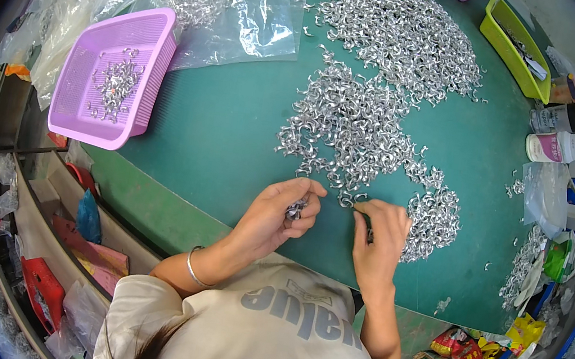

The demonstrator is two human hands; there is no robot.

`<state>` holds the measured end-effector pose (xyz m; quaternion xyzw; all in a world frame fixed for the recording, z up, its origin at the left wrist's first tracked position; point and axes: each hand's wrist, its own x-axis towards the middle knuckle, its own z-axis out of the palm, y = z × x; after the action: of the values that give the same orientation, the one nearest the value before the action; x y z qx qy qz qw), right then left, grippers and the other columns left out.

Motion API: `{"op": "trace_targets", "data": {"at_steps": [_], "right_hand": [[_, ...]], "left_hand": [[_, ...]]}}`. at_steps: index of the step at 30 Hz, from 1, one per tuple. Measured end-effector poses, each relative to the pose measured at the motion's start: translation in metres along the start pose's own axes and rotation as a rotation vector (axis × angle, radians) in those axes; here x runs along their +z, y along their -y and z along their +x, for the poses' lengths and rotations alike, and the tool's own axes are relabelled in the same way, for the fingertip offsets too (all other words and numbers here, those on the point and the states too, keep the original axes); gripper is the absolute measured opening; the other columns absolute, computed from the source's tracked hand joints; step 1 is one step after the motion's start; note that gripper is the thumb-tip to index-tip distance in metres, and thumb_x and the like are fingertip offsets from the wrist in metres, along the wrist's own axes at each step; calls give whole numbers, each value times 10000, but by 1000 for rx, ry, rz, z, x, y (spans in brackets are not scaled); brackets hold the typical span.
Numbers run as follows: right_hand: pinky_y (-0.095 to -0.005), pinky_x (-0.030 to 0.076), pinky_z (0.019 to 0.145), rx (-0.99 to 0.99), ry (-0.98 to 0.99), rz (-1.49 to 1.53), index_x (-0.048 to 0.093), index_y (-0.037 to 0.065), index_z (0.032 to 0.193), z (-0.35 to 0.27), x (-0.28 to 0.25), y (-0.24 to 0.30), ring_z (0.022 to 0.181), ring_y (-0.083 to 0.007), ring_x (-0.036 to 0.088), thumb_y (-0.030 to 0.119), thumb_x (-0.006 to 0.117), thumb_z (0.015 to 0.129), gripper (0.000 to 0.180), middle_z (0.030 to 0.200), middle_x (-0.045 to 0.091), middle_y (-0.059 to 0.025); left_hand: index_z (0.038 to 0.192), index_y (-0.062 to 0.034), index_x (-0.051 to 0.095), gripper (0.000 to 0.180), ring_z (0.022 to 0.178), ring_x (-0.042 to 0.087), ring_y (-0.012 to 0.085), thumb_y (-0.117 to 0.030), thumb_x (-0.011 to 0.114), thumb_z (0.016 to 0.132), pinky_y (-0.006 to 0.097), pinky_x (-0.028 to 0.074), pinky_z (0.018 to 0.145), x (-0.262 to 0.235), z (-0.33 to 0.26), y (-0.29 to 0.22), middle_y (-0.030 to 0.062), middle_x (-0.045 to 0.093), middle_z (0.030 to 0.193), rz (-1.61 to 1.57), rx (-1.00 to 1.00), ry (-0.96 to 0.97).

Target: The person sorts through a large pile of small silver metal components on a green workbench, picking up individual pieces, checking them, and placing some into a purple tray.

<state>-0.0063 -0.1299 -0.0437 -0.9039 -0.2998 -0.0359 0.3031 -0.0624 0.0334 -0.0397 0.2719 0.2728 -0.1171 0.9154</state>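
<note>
Small curved silver metal pieces [352, 126] lie in a large heap on the green table, its near edge just beyond my hands. My left hand [282, 211] is closed around several of these pieces, which show between its fingers and palm. With fingertips bent together, my right hand [383, 239] touches loose metal pieces [347, 200] at the heap's near edge. Something dark shows under its curled fingers, too small to make out fully. Right beside this hand is a smaller pile of the same metal pieces [434, 224].
A purple plastic basket [156, 82] with some metal pieces stands at the left. Behind it lies a clear plastic bag [266, 10] holding more. A yellow-green basket [492, 32] and a white bottle [549, 147] line the far right. The table's green surface [214, 126] ends just before my body.
</note>
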Motion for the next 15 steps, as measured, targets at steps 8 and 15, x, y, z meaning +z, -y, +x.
{"op": "trace_targets", "data": {"at_steps": [8,15], "right_hand": [[-323,334,708,6,-56,24,597,44,826,1,11,-10,776,-211,505,15,601,723,108,807,574,-44],[-205,385,605,437,-58,728,584,8,844,-8,-3,0,658,-79,505,-70,583,744,127,774,593,-22]], "left_hand": [[987,8,535,193,498,331,31,-146,458,901,165,231,394,1,0,4,-14,428,666,156,36,7],[950,-10,612,171,539,379,40,-43,608,782,194,301,468,7,1,14,-34,454,644,594,326,42]]}}
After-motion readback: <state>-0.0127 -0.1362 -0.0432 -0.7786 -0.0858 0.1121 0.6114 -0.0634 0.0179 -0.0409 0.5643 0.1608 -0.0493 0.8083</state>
